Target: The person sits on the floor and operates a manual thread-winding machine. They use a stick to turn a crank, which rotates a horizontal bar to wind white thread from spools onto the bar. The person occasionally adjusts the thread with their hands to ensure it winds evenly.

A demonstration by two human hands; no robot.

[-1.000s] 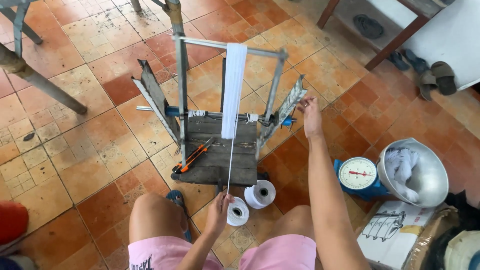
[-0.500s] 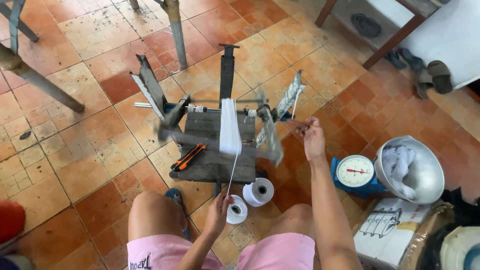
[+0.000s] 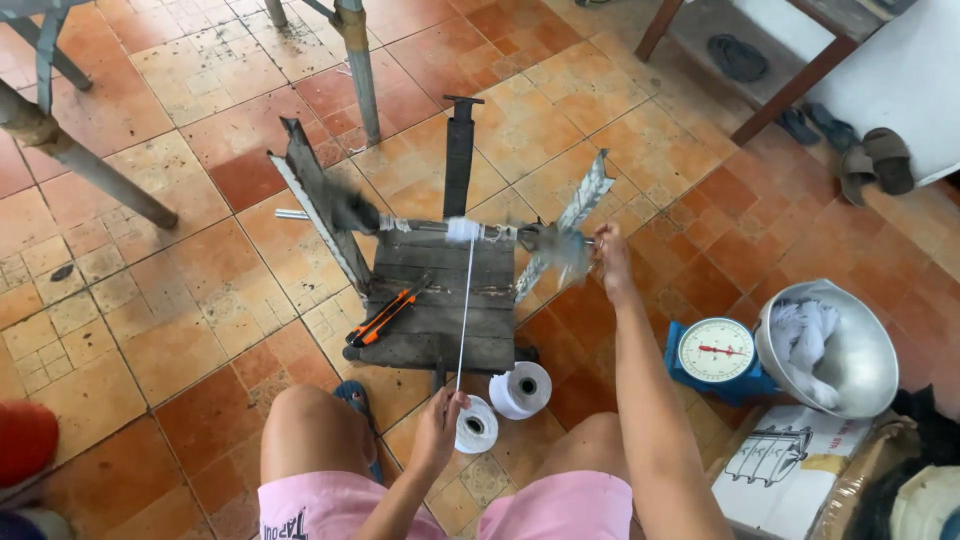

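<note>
Down by the knees, the left hand pinches a thin white thread between its fingertips, apparently to keep it taut and guide it as it runs straight up and away from the hand to a small white wad wound on the metal rod of a wooden winding frame. Just beside that hand, on the tiled floor, lie two white spools, close enough for the thread to feed from them; which one it comes from is hard to tell. The right hand reaches out ahead to the right end of the rod; it looks closed around a crank or handle there, but the blur hides what exactly it grips. The frame's arms are smeared by motion too. An orange knife rests on the frame's slats, left of the thread. To the right of the right arm stand a blue kitchen scale and a metal bowl holding white material, with a cardboard box cut off by the picture's edge
</note>
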